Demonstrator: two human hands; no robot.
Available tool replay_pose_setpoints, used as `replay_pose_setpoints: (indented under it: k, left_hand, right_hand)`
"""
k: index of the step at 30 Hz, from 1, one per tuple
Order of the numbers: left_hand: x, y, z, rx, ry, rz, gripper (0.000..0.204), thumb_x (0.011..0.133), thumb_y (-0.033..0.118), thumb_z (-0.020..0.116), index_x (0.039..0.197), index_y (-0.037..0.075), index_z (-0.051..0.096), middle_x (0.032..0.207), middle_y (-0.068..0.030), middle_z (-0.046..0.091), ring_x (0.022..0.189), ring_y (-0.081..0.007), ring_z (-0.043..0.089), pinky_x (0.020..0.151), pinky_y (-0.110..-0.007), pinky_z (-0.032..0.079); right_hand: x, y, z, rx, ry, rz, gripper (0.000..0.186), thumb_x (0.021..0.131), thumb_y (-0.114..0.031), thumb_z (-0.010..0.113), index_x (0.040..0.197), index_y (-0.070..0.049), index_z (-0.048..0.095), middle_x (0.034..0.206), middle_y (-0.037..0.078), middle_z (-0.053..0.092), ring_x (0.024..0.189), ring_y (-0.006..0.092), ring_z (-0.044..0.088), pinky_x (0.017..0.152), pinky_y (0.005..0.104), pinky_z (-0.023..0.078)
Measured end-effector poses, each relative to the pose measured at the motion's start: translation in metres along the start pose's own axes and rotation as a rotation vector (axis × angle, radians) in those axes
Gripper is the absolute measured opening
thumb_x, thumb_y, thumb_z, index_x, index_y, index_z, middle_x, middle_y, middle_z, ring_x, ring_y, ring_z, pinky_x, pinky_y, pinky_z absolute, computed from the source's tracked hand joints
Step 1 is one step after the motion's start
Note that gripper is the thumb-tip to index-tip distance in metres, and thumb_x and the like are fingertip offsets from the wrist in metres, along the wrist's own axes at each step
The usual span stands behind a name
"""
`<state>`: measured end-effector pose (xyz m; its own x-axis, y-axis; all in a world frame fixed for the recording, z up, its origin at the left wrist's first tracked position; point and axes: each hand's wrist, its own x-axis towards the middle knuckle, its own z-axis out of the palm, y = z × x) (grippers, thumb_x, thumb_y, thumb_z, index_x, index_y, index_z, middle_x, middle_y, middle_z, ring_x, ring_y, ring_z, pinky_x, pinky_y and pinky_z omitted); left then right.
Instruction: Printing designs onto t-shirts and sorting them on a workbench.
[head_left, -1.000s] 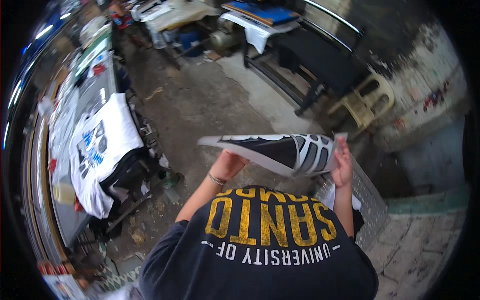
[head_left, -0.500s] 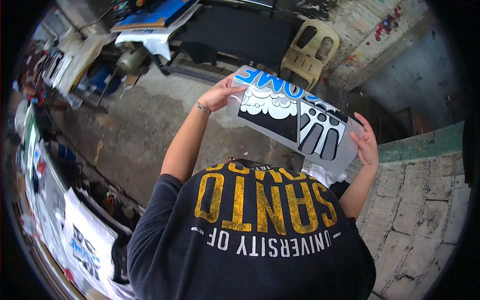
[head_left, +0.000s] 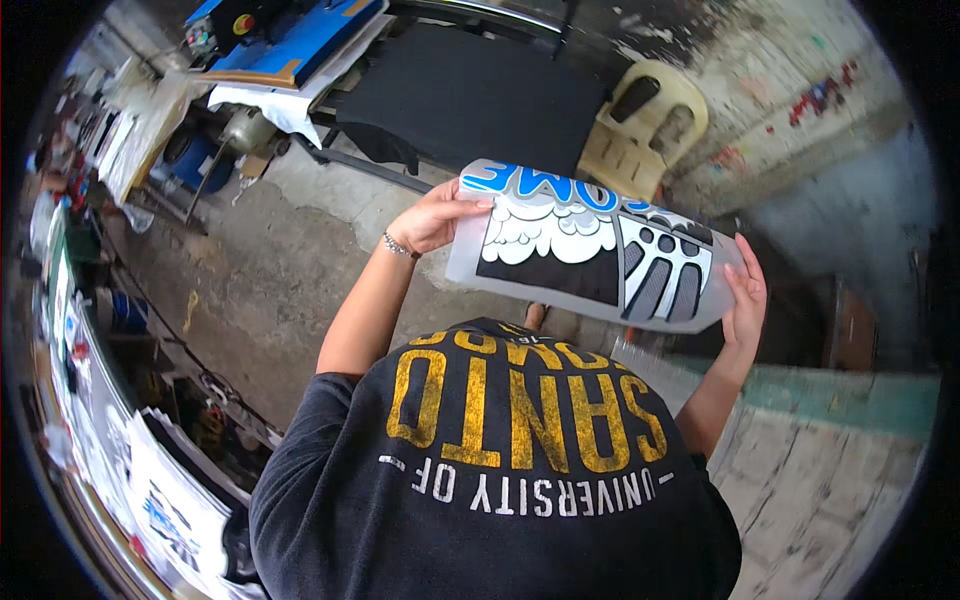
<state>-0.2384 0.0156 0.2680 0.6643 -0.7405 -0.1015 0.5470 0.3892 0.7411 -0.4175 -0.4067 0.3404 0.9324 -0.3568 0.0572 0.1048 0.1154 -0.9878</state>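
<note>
A translucent printed film sheet (head_left: 550,272) spans the space before my chest, bearing blue lettering, white cloud shapes and black-and-grey panels. Its near-left edge is pinched by my left hand (head_left: 432,217), thumb lying over the printed face. At the opposite end, my right hand (head_left: 745,295) grips the edge with its thumb on top and fingers behind. The sheet bows slightly and is held in the air, tilted down toward the right. Fingers beneath the film are partly hidden.
Ahead stands a table draped in black cloth (head_left: 470,100), with a cream plastic chair (head_left: 645,125) at its right. A blue-topped board (head_left: 300,45) and a blue drum (head_left: 190,158) are far left. White printed shirts (head_left: 165,500) lie left. A block surface (head_left: 800,480) is at right.
The film sheet has swung to a more level angle and shifted slightly right with both hands. My view has turned a little, and both hands keep their grip.
</note>
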Motion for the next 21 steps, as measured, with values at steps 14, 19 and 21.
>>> replay_pose_setpoints:
  k: [14, 19, 21]
  left_hand:
    - [0.017, 0.069, -0.023, 0.257, 0.753, 0.857, 0.055, 0.083, 0.0, 0.062, 0.134, 0.0, 0.041, 0.126, -0.0095, 0.056, 0.115, -0.0184, 0.055, 0.1, -0.034, 0.043]
    - [0.015, 0.027, -0.054, 0.223, 0.835, 0.593, 0.052, 0.085, 0.002, 0.064, 0.132, 0.003, 0.043, 0.121, -0.0059, 0.06, 0.108, -0.0142, 0.059, 0.094, -0.031, 0.048]
    - [0.046, -0.009, -0.079, 0.135, 1.051, 0.37, 0.047, 0.085, 0.007, 0.068, 0.127, 0.003, 0.047, 0.113, -0.0048, 0.062, 0.101, -0.0138, 0.061, 0.09, -0.031, 0.051]
  right_hand:
    - [0.356, 0.077, 0.148, 0.15, -0.747, 0.13, 0.038, 0.089, 0.0, 0.06, 0.127, 0.0, 0.055, 0.121, 0.006, 0.06, 0.099, 0.0133, 0.062, 0.083, 0.0251, 0.05]
    - [0.408, 0.127, 0.188, 0.026, -0.983, 0.305, 0.039, 0.089, 0.0, 0.06, 0.128, -0.003, 0.056, 0.119, 0.006, 0.061, 0.092, 0.0114, 0.064, 0.072, 0.0218, 0.052]
    - [0.434, 0.165, 0.195, -0.116, -0.964, 0.323, 0.039, 0.088, 0.002, 0.06, 0.127, -0.003, 0.056, 0.114, 0.007, 0.063, 0.091, 0.0117, 0.065, 0.07, 0.0218, 0.051]
